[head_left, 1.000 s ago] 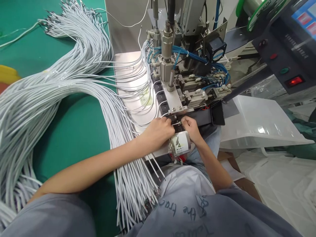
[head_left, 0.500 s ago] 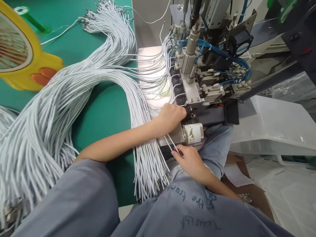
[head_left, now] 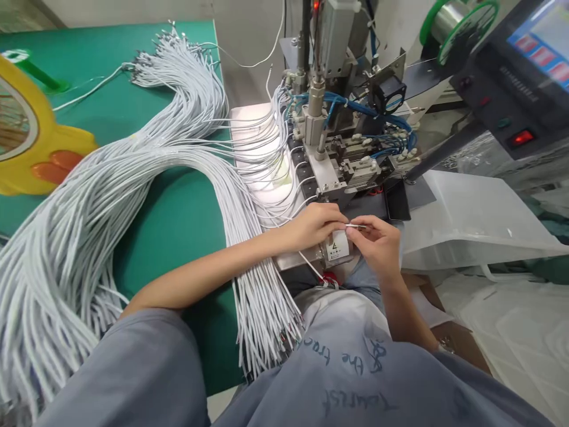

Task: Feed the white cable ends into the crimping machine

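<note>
My left hand (head_left: pixel 316 226) is closed in front of the soldering machine (head_left: pixel 326 169), its fingertips pinched on a white cable (head_left: pixel 356 226). Opposite it, my right hand (head_left: pixel 377 240) pinches the same cable near its end, so the fingertips of both hands almost meet. Just below the fingers sits a small roll with a white label (head_left: pixel 338 246). Beneath my left forearm runs a thick bundle of white cables (head_left: pixel 262 296), its cut ends hanging toward my lap. Several more cables curve from the bundle into the machine's row of black slots (head_left: pixel 304 172).
A green mat (head_left: pixel 178 237) covers the table at left, with a yellow duck-shaped fan (head_left: pixel 48 157) on it. At upper right are a wire spool (head_left: pixel 453 24) and a control panel with a screen (head_left: pixel 520 89). A translucent white tray (head_left: pixel 480 213) lies to the right.
My right hand has risen from near my lap to meet my left hand, bringing a cable end up. My left hand has shifted slightly from the slots. The view has turned right.
</note>
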`<state>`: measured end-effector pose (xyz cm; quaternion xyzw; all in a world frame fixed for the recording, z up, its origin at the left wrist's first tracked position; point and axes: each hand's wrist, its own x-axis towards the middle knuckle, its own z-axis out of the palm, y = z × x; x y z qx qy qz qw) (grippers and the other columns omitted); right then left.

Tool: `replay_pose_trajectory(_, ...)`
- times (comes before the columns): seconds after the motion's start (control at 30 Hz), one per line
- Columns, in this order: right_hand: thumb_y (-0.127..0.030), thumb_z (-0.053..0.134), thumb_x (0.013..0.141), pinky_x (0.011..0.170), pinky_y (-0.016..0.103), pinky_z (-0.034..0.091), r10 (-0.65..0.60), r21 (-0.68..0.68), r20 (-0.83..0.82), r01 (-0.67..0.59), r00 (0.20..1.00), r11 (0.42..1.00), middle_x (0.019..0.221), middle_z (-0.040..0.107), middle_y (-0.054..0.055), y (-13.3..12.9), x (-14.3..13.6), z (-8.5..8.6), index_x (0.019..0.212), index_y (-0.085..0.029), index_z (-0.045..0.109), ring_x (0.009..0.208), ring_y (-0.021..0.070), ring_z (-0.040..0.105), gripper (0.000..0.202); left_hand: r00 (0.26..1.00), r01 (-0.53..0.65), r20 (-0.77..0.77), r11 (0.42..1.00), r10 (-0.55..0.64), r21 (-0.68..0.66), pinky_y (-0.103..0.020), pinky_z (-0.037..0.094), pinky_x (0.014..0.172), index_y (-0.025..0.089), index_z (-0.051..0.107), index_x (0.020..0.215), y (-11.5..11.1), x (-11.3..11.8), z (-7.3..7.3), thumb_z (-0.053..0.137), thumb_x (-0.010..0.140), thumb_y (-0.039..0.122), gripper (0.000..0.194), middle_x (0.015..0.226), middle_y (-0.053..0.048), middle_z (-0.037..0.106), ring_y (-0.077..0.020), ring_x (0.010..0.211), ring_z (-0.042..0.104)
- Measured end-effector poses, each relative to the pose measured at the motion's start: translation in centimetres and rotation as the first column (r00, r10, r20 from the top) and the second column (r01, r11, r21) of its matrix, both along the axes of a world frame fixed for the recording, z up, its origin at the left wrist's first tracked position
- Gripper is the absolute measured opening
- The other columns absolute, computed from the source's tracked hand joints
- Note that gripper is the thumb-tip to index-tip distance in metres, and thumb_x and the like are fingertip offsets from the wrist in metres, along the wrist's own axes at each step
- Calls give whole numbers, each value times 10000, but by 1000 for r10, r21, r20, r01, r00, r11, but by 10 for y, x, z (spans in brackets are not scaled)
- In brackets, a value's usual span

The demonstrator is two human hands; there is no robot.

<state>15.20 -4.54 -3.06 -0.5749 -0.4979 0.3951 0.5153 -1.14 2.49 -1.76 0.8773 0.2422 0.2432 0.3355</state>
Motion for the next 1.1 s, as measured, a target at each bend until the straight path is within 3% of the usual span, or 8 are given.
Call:
replay_pose_trajectory(0.13, -353, 676, 719, 613, 310, 555, 3, -19, -216, -7, 976, 1000, 696, 685, 28, 5, -6, -3, 837, -178, 647, 601, 150, 645, 212, 995, -59, 87, 997, 55, 47, -200, 436, 615, 133, 672, 851, 1, -2, 4, 466, 896, 199, 221, 726, -38, 604, -97, 662, 558)
replay_pose_trajectory(0.23, -354, 655, 745, 595, 296, 541, -19, 21, -261, 26, 965, 999, 663, 664, 18, 7, -10, -9, 808, -177, 651, 577, 135, 625, 188, 992, -74, 106, 995, 66, 68, -190, 429, 595, 134, 677, 824, 0, -2, 6, 491, 884, 195, 204, 693, -26, 596, -88, 631, 550)
replay_pose_trajectory(0.37, -319, 656, 744, 547, 264, 489, -43, 98, -174, 61, 984, 993, 624, 609, -4, 10, -12, -12, 742, -184, 644, 541, 111, 569, 135, 991, 4, 131, 996, -15, 84, -189, 434, 605, 117, 685, 854, 3, -4, 6, 492, 880, 173, 203, 710, -41, 613, -91, 649, 558)
replay_pose_trajectory(0.5, -293, 620, 773, 536, 257, 448, -17, 136, -76, 28, 997, 990, 677, 601, 2, 10, -10, -3, 763, -185, 671, 545, 99, 529, 121, 992, 108, 63, 993, -111, 55, -196, 438, 625, 120, 686, 920, 7, -6, 10, 454, 882, 145, 236, 782, -65, 641, -97, 684, 572)
replay_pose_trajectory(0.73, -242, 651, 729, 464, 235, 314, 124, 100, 64, -130, 990, 986, 601, 503, -13, 19, 5, 9, 709, -162, 707, 534, 87, 430, 100, 998, 45, -43, 984, -38, 170, -203, 402, 558, 118, 691, 835, 6, -8, 16, 440, 866, 157, 256, 701, -54, 600, -97, 604, 529)
replay_pose_trajectory(0.93, -249, 618, 763, 475, 240, 318, -4, 187, -34, 11, 999, 982, 598, 497, -15, 18, -10, -6, 688, -168, 689, 544, 94, 430, 131, 1000, -1, -9, 971, 3, 240, -188, 396, 535, 124, 665, 784, 3, -6, 9, 460, 874, 177, 230, 646, -24, 577, -84, 569, 520)
replay_pose_trajectory(1.03, -224, 591, 784, 483, 247, 308, -71, 259, 159, 28, 985, 966, 534, 397, -40, 18, -9, -5, 673, -163, 670, 503, 85, 368, 149, 988, 10, -144, 912, 54, 411, -205, 373, 510, 117, 650, 792, 4, -6, 7, 408, 863, 123, 252, 668, -34, 567, -97, 567, 517)
replay_pose_trajectory(1.1, -204, 584, 781, 487, 250, 300, -15, 262, 295, -66, 955, 963, 500, 335, -55, 21, -2, -1, 623, -159, 636, 480, 80, 330, 173, 966, 47, -237, 836, 100, 546, -227, 361, 505, 107, 643, 812, 4, -7, 7, 378, 818, 50, 271, 682, -43, 557, -112, 568, 510)
